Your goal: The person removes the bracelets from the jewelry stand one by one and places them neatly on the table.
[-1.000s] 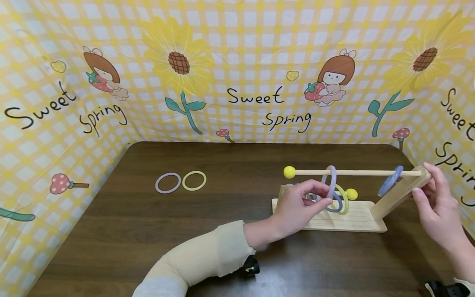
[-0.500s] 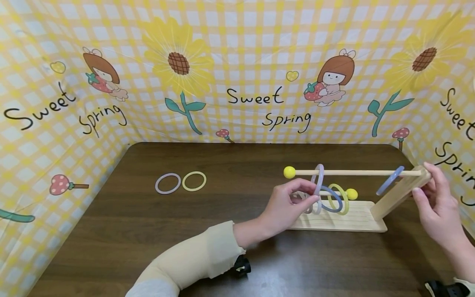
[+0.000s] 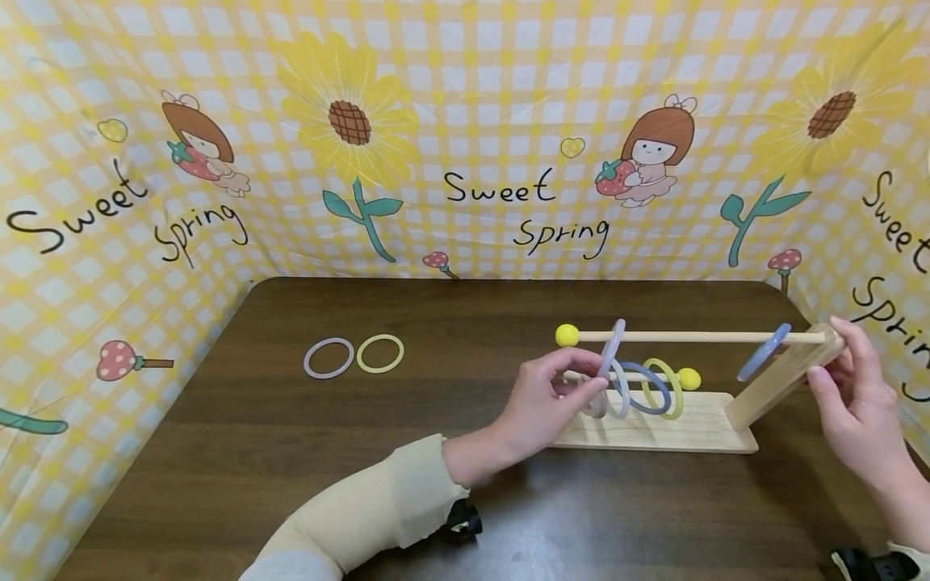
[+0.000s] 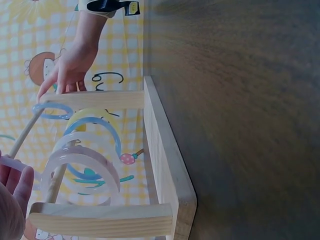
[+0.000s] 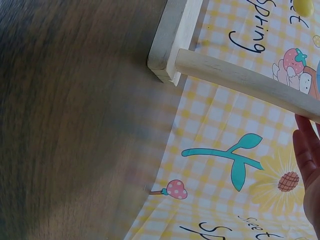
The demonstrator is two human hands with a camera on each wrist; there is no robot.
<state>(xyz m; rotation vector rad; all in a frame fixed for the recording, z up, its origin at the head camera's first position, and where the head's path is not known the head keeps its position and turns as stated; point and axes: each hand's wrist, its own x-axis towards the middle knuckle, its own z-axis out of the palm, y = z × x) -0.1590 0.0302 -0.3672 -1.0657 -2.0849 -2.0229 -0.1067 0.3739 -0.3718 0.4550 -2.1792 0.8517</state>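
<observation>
In the head view my left hand (image 3: pixel 541 403) pinches a pale purple ring (image 3: pixel 614 343) at the upper rod (image 3: pixel 697 337) of a wooden stand, not far from its yellow end ball (image 3: pixel 567 336). My right hand (image 3: pixel 865 403) grips the top of the stand's slanted right post (image 3: pixel 781 379), thumb in front. A blue ring (image 3: pixel 764 353) hangs on the upper rod beside that post. On the lower rod hang a yellow ring (image 3: pixel 676 391), a darker blue ring (image 3: pixel 657 395) and pale rings (image 3: pixel 621 395). The left wrist view shows the pinched ring (image 4: pixel 15 164) at the left edge.
Two rings lie flat on the dark table (image 3: pixel 291 452), one purple (image 3: pixel 308 367) and one yellow (image 3: pixel 361 365), left of the stand. The stand's flat base (image 3: pixel 683 436) rests on the table. A yellow checked cloth (image 3: pixel 472 121) surrounds the back and sides.
My left hand has moved left along the upper rod with the purple ring, uncovering more of the lower rod's rings. My right hand has stayed on the post.
</observation>
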